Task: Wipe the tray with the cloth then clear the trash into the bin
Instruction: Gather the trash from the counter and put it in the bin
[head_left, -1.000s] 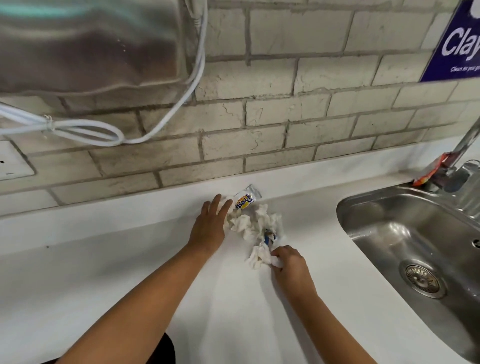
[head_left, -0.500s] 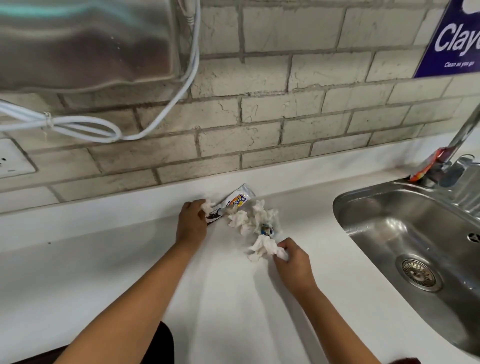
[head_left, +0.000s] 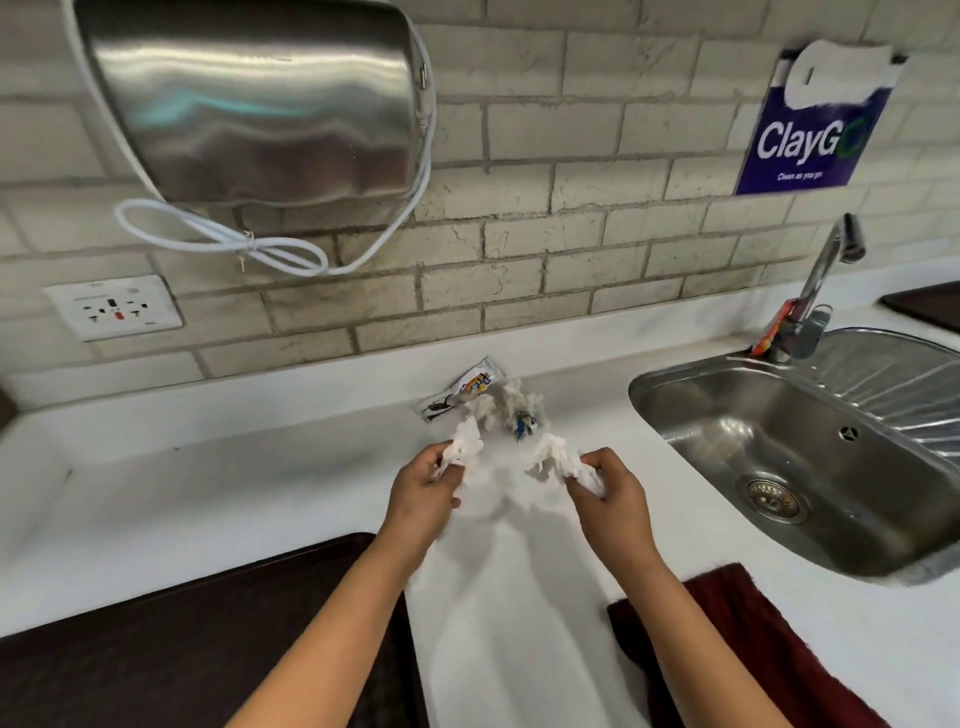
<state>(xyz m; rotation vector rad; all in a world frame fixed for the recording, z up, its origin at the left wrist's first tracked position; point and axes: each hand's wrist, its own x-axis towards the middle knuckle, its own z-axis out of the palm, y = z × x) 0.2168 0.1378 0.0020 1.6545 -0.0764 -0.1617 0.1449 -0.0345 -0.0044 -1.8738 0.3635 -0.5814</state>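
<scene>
My left hand (head_left: 421, 493) grips a crumpled white tissue (head_left: 464, 448) above the white counter. A second crumpled tissue (head_left: 551, 457) is pinched in my right hand (head_left: 610, 496). Behind both hands more tissue scraps (head_left: 511, 402) lie against the wall edge with a small blue wrapper (head_left: 523, 425) and a printed sachet wrapper (head_left: 465, 388). The dark brown tray (head_left: 171, 644) lies on the counter at the lower left. A dark red cloth (head_left: 743, 623) lies at the lower right, partly under my right forearm. No bin is in view.
A steel sink (head_left: 810, 457) with a tap (head_left: 821, 280) lies to the right. A steel wall unit (head_left: 254, 98) with a looped white cable (head_left: 228, 241) hangs above the counter. A wall socket (head_left: 114, 307) sits at left. Another dark tray edge (head_left: 930, 306) shows far right.
Both hands have pulled back from the wall, each lifting a tissue off the pile. The view has drawn back and now shows the tray and the cloth.
</scene>
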